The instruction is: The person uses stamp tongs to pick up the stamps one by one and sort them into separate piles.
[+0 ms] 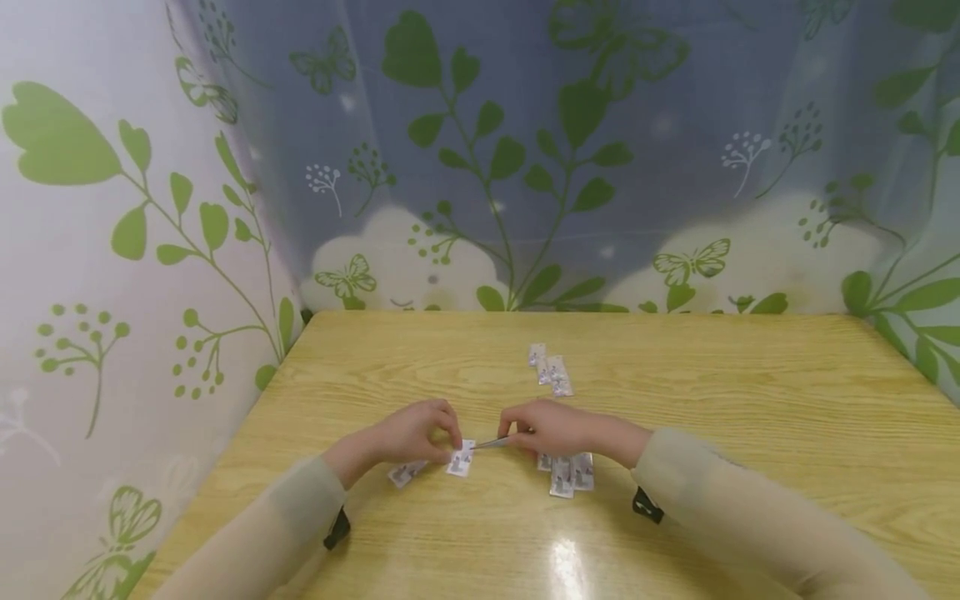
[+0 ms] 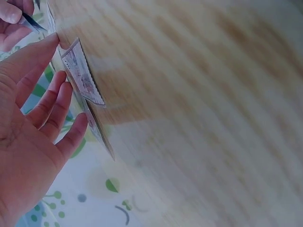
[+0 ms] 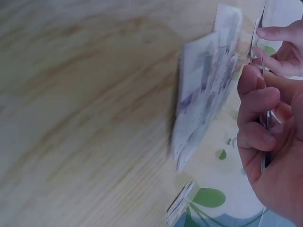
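My left hand [image 1: 417, 433] pinches the edge of a small white printed sachet [image 1: 462, 461] between thumb and forefinger, and its other fingers spread loosely in the left wrist view. From the right, my right hand [image 1: 551, 427] grips slim silver tweezers [image 1: 493, 442], whose tip meets the sachet's upper right side. The back part of the tweezers [image 3: 267, 123] lies under the curled fingers in the right wrist view. Below my left hand, overlapping sachets [image 1: 407, 473] lie on the table, partly hidden. Several more sachets [image 1: 562, 477] overlap just below my right hand.
Farther back on the wood-grain table [image 1: 720, 367] lies another small group of sachets [image 1: 553, 373]. A patterned curtain [image 1: 465, 183] hangs along the table's back edge, and another white leaf-printed cloth [image 1: 67, 275] hangs on the left.
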Demonstrator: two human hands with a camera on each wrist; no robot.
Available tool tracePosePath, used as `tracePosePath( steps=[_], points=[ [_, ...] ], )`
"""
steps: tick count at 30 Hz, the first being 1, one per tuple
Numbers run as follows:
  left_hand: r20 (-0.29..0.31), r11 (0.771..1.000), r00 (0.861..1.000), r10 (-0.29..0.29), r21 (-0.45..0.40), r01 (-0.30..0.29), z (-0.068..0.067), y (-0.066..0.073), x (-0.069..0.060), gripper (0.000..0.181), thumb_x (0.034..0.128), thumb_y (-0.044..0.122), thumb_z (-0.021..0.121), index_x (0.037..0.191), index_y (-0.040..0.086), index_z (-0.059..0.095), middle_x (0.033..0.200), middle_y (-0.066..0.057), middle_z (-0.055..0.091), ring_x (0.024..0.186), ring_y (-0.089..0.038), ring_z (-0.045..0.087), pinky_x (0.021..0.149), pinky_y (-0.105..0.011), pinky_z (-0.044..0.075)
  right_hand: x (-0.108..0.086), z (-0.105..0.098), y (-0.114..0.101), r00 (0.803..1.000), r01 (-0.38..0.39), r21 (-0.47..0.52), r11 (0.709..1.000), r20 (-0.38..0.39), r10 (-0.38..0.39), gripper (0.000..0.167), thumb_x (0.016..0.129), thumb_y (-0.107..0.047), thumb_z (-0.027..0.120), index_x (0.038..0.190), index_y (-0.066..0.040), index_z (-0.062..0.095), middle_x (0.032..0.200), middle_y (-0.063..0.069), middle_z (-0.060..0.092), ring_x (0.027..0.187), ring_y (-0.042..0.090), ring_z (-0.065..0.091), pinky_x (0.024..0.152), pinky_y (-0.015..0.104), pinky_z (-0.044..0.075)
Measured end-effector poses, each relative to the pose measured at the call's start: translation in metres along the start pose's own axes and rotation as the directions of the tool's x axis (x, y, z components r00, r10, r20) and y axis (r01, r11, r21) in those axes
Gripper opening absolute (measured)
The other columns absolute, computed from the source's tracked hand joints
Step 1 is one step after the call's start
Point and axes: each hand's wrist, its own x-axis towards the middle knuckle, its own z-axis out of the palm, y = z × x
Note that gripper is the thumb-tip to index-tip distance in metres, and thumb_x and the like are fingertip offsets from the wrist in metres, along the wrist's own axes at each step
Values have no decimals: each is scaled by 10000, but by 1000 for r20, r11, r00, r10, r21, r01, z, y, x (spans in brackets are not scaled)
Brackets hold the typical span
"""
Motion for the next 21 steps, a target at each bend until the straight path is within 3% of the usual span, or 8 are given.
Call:
tracePosePath(
  steps=[4,13,21],
  points=[
    [0,1000,1000,-3,-10,3,-1,1,-1,153,790,61,753,892,170,722,1070,27,568,1059,-233,545,938,-450,430,2,1,-3,1000,16,-34,999,-12,-16,73,998,-138,547,1013,-131,618,599,4,570,507,51,479,568,249,438],
    [-4,1000,1000,-14,-2,14,-1,3,-1,152,783,61,755,892,164,726,1070,21,570,1060,-234,548,939,-441,435,5,3,-4,997,11,-180,984,-69,-24,72,973,-127,586,987,-183,629,625,-91,486,539,48,406,512,236,346],
    [-16,1000,1000,19,19,-19,-1,2,-1,146,784,51,772,881,153,734,1035,25,582,1021,-218,564,927,-420,448,5,2,-9,996,-14,-209,978,-90,-5,80,970,-119,588,982,-176,643,765,-43,597,594,76,444,532,261,375]
  ],
)
